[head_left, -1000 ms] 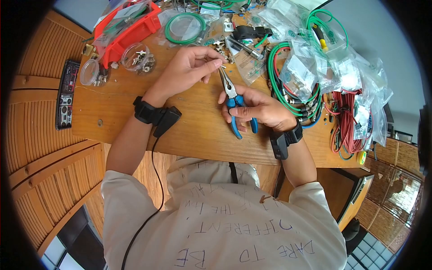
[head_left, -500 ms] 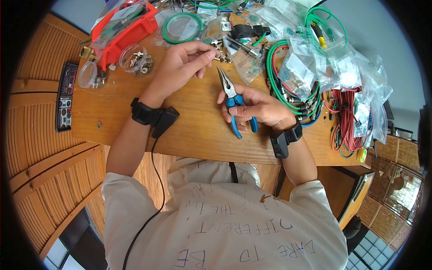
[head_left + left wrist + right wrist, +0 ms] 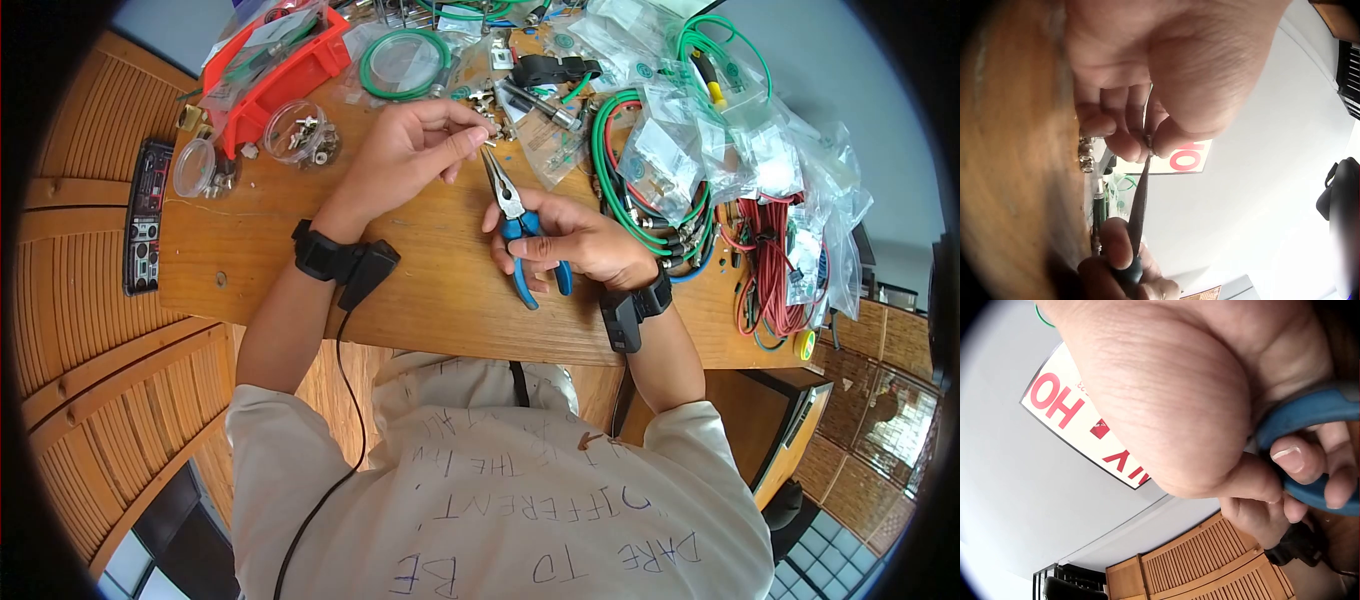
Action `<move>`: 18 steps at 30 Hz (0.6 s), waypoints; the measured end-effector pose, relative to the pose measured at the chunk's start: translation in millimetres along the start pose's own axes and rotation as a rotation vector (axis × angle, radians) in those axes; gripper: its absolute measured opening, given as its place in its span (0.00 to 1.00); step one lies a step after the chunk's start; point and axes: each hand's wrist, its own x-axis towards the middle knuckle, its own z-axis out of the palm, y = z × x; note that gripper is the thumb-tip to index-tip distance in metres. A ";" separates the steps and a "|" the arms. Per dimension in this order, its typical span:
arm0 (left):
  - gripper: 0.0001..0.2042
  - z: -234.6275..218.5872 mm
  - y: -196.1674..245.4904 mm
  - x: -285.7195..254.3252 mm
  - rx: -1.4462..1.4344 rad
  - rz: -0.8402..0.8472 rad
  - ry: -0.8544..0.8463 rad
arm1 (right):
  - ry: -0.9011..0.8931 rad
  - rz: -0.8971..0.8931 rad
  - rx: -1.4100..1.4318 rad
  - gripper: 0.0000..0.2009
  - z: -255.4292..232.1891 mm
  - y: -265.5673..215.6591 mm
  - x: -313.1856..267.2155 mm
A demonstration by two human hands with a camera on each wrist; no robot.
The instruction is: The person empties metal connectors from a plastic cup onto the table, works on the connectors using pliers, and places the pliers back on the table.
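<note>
My left hand point(image 3: 412, 148) pinches a small shiny metal piece point(image 3: 1151, 150) between thumb and forefinger, above the wooden table. My right hand point(image 3: 580, 243) holds needle-nose pliers point(image 3: 508, 198) by their blue handles, its fingers looped through and round them. The pliers point up and away from the body, their narrow tips right at the metal piece. In the left wrist view the pliers' jaws are seen edge-on, just below the pinching fingertips. A blue handle point(image 3: 1304, 412) crosses the palm in the right wrist view, where the jaws are out of sight.
Metal connectors point(image 3: 486, 100) lie beyond the left hand. A red bin point(image 3: 285, 85) and a clear jar of metal parts point(image 3: 303, 132) stand at the left. Coiled green cable point(image 3: 607, 150), plastic bags point(image 3: 735, 150) and a red cable bundle point(image 3: 775, 265) crowd the right side.
My left hand first drew back from the pliers' tips, away to the left, then came back to them with the metal piece. The right hand and pliers stayed nearly still.
</note>
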 end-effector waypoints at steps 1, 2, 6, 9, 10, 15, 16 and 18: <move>0.11 1.3 -0.1 -0.4 -0.007 -0.005 -0.001 | 0.000 -0.001 0.002 0.12 0.0 0.2 0.0; 0.11 2.2 0.0 -0.6 -0.014 -0.010 -0.003 | 0.000 -0.002 0.002 0.12 -0.3 0.7 0.0; 0.10 0.0 2.6 -0.1 -0.045 -0.007 -0.003 | 0.004 -0.010 -0.002 0.13 -0.3 0.6 -0.3; 0.10 0.2 0.0 1.2 -0.079 0.001 0.007 | -0.001 -0.008 -0.005 0.13 -1.0 1.1 0.0; 0.09 1.9 1.1 0.9 -0.059 -0.014 0.003 | -0.005 -0.006 -0.002 0.13 -1.5 1.6 0.1; 0.09 3.2 3.4 0.0 -0.034 -0.026 -0.002 | -0.009 -0.007 -0.002 0.13 -1.9 1.8 0.0; 0.09 3.1 3.1 -0.1 -0.035 -0.026 0.001 | -0.012 -0.010 -0.004 0.13 -1.9 1.7 0.1; 0.09 2.9 2.8 -0.2 -0.037 -0.026 0.004 | -0.013 -0.009 -0.002 0.13 -2.2 2.3 0.3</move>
